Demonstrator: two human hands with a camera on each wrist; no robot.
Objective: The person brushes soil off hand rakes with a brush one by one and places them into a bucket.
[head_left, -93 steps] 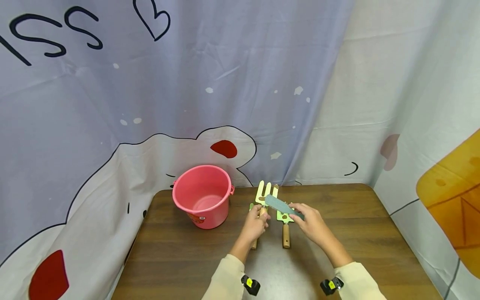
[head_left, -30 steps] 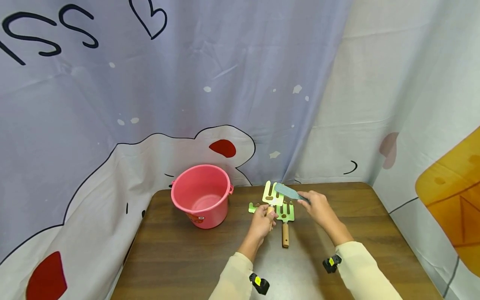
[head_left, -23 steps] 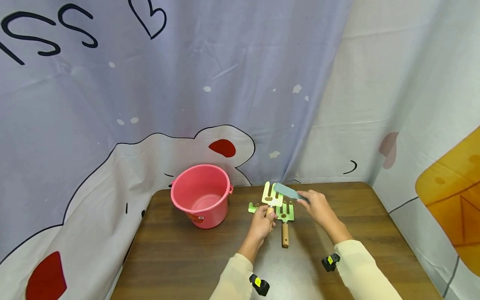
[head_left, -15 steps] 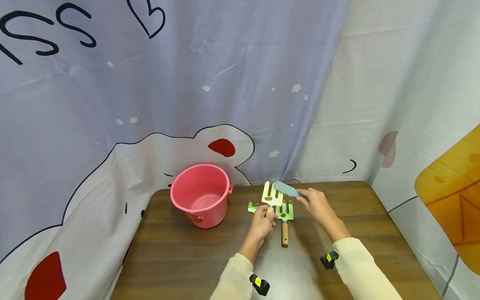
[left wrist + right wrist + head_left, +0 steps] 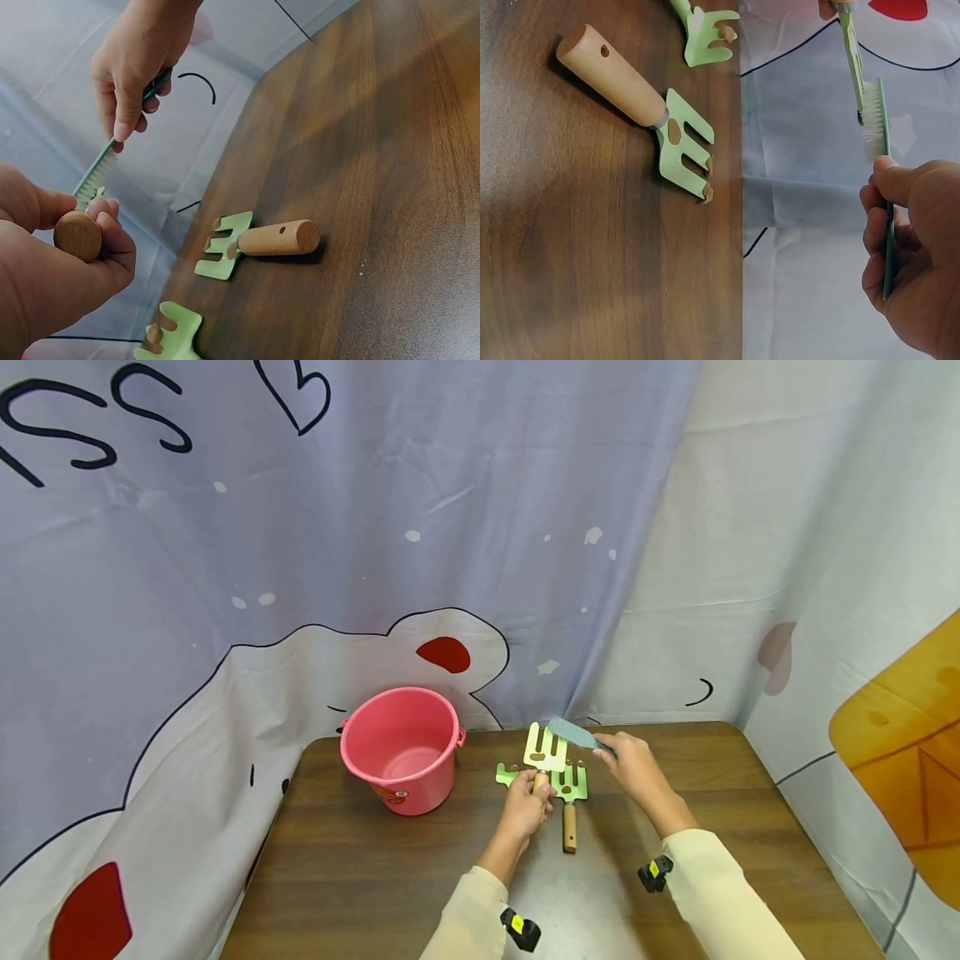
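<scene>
My left hand grips the wooden handle of a small green garden fork, its tines pointing up and away above the table. In my right hand is a brush with a green back and white bristles. The right wrist view shows the bristles against the fork's tined end. A second garden fork lies on the table below, with brown bits at its tine tips. To its left lies another green tool with a brown bit on it, its handle hidden in the head view.
A pink bucket stands on the wooden table to the left of the tools. Patterned curtains hang right behind the table's back edge and along its sides.
Over three seconds, my left hand has moved right with the fork, uncovering the left tool's green end. The brush has moved up and right; lately it shifts only slightly along the tines.
</scene>
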